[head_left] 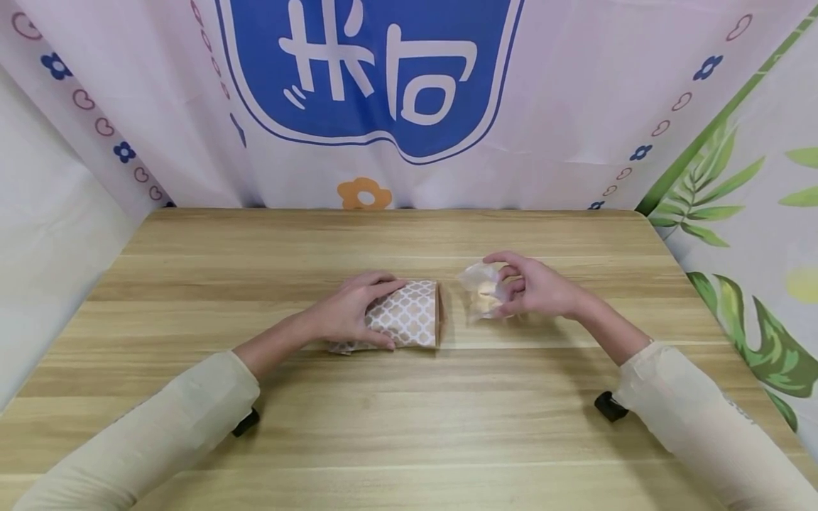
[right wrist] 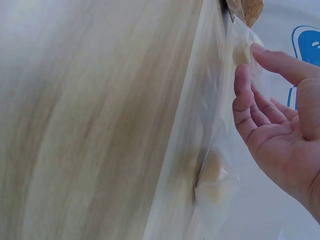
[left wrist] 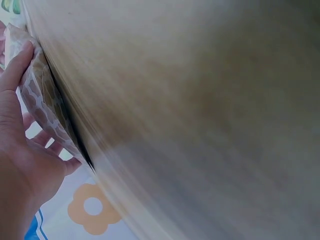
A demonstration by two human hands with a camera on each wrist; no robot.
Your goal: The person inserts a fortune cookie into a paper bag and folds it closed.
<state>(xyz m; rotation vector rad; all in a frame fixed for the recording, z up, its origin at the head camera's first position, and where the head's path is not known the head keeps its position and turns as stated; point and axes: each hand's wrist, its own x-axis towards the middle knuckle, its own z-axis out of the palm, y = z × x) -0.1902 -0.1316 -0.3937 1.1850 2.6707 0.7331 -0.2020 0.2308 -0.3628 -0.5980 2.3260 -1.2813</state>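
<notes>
My left hand (head_left: 351, 309) grips a folded-looking brown paper bag (head_left: 409, 312) with a white lattice pattern, its thumb along the near side and fingers over the far side. The bag's open end faces right. In the left wrist view the hand (left wrist: 30, 150) spans the bag (left wrist: 47, 107) lengthwise. Just right of the bag, my right hand (head_left: 537, 287) holds a clear plastic packet (head_left: 482, 292) with pale yellow contents between thumb and fingers. The right wrist view shows this packet (right wrist: 241, 52) at the thumb tip and a second clear packet (right wrist: 216, 185) lower down beside the table surface.
The wooden table (head_left: 383, 419) runs back to a printed cloth (head_left: 543, 163) with a blue emblem. A leaf-patterned cloth (head_left: 760, 312) hangs at the right. Small black pieces (head_left: 610, 407) show at the sleeves' undersides.
</notes>
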